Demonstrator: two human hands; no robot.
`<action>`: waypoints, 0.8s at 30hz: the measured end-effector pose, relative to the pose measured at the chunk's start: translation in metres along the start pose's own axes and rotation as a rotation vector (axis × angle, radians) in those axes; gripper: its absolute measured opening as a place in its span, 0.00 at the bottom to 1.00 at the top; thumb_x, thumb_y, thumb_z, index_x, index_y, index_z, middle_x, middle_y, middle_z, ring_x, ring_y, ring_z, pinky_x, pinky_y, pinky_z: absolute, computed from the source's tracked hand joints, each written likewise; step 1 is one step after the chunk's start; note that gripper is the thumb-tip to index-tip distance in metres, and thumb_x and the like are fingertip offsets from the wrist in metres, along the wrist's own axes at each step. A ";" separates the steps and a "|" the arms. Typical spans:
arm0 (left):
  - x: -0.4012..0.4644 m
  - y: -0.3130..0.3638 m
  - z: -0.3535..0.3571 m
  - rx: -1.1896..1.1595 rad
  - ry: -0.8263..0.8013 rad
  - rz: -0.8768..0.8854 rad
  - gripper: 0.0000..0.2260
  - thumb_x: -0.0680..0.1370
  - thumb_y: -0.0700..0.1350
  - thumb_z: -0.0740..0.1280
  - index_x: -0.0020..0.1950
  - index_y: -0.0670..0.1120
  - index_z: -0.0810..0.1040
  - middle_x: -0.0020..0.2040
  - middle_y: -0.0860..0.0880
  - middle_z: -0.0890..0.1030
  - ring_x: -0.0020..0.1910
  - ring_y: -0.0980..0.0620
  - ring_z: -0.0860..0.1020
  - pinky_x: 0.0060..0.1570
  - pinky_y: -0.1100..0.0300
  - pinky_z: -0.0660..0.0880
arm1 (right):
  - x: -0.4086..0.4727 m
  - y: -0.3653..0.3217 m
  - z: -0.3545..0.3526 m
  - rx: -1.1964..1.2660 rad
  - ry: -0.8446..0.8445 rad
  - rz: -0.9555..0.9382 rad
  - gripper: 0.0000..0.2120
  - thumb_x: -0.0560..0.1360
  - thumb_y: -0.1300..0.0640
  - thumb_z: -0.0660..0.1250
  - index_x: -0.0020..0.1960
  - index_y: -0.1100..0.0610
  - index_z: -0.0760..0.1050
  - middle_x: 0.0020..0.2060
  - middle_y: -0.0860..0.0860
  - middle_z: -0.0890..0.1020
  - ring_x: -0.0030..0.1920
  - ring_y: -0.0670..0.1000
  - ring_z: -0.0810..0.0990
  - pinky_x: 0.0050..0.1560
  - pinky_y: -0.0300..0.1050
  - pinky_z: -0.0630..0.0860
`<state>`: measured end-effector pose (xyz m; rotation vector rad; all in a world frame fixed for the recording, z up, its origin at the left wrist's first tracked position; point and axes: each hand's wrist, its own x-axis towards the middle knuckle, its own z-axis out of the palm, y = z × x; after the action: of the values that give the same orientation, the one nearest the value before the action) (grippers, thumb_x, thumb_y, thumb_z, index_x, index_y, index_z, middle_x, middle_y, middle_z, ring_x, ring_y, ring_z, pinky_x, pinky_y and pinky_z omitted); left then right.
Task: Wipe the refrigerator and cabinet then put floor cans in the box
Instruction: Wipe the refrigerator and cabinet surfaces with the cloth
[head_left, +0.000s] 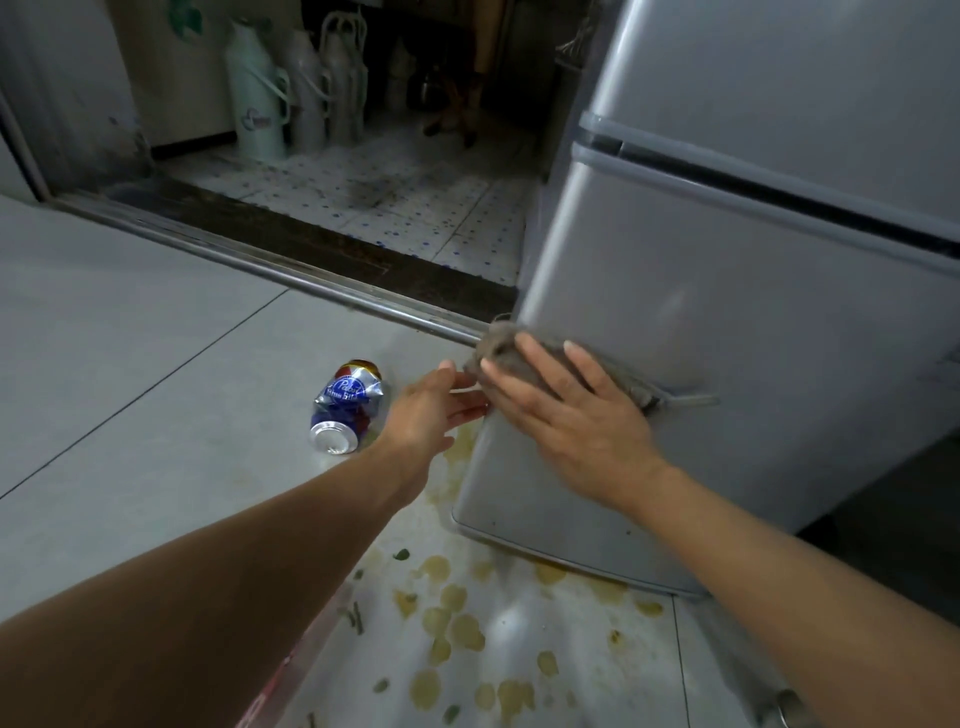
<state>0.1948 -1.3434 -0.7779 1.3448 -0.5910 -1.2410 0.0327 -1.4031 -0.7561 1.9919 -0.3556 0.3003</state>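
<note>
A grey refrigerator (727, 291) fills the right side, its lower door reaching down toward the floor. My right hand (566, 410) lies flat with straight fingers on a grey cloth (506, 351), pressing it against the lower door near its left edge. My left hand (431, 405) reaches in from the left with relaxed fingers, its fingertips touching the door's edge just under the cloth. A crushed blue, white and red can (345, 408) lies on its side on the floor tiles, just left of my left hand.
Yellowish spill spots and green scraps (457, 629) dot the floor below the refrigerator. A metal sliding-door track (270, 265) crosses the floor behind. Beyond it stand pale thermos jugs (260, 98) on a dotted tile floor.
</note>
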 end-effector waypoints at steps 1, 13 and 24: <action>0.000 -0.001 -0.002 -0.010 -0.002 -0.024 0.18 0.81 0.55 0.50 0.54 0.49 0.77 0.49 0.50 0.83 0.49 0.55 0.80 0.60 0.49 0.64 | -0.001 -0.003 -0.003 -0.007 -0.064 -0.063 0.28 0.71 0.57 0.58 0.71 0.51 0.68 0.71 0.47 0.69 0.73 0.55 0.63 0.71 0.54 0.53; 0.022 -0.027 -0.022 -0.010 -0.022 -0.229 0.27 0.79 0.63 0.50 0.67 0.45 0.68 0.55 0.46 0.81 0.55 0.47 0.79 0.62 0.45 0.65 | 0.029 -0.001 0.001 0.027 0.092 0.066 0.19 0.74 0.58 0.55 0.61 0.58 0.77 0.62 0.55 0.78 0.69 0.61 0.69 0.71 0.60 0.53; 0.027 -0.039 -0.034 0.083 0.043 -0.261 0.28 0.79 0.63 0.49 0.69 0.46 0.69 0.65 0.47 0.76 0.65 0.48 0.72 0.68 0.43 0.59 | -0.037 -0.112 0.042 0.127 -0.388 -0.349 0.27 0.76 0.55 0.58 0.75 0.53 0.60 0.75 0.50 0.60 0.76 0.56 0.50 0.71 0.54 0.31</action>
<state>0.2214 -1.3456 -0.8299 1.5515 -0.4506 -1.4052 0.0432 -1.3908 -0.8806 2.1913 -0.2280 -0.2952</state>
